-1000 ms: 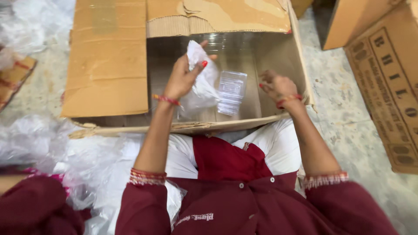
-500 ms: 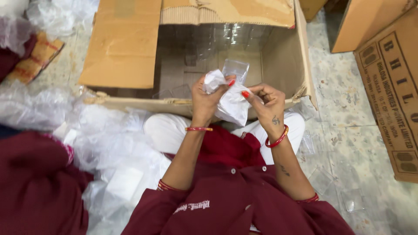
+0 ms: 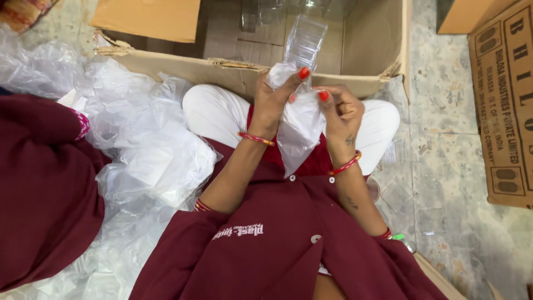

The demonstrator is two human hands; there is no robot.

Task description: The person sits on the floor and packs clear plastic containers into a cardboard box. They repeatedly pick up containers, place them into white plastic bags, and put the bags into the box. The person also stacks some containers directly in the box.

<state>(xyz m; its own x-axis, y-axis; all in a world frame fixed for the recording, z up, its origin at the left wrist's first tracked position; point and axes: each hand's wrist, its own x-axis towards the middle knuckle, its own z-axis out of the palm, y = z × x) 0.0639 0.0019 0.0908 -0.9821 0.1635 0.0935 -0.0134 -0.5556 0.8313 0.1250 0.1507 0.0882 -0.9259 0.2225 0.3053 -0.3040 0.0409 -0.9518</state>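
Above the lap, just in front of the open cardboard box [image 3: 366, 66], a stack of clear plastic containers [image 3: 304, 41] stands nearly upright, its lower end sunk in the mouth of a thin clear plastic bag [image 3: 300, 125]. The bag hangs slack below the hands, down over the maroon tunic [image 3: 277, 244]; held this high, its empty length drops free and the mouth stays at the top where the stack enters.

Left hand [image 3: 272, 103]: thumb and fingers pinched on the bunched bag rim at the stack's left side, thumb tip uppermost. Right hand [image 3: 341, 114]: fingers curled and pressed on the bag's right edge, forefinger tip against the film. The two grips sit opposite each other, so the film is gathered around the stack's base. Whether either hand also presses the containers through the film: cannot tell.

Behind the stack, more clear containers [image 3: 266, 11] lie inside the box, dim and hard to count. To the person's left, a heap of crumpled clear bags [image 3: 139, 133] rests on the floor within reach, touching the white trouser knee. Beyond it, the maroon sleeve [image 3: 44, 183] of a second person fills the left edge. On the right, flat clear lids or pieces [image 3: 400, 194] lie on the stone floor [image 3: 444, 139], near a printed carton [image 3: 502, 105].
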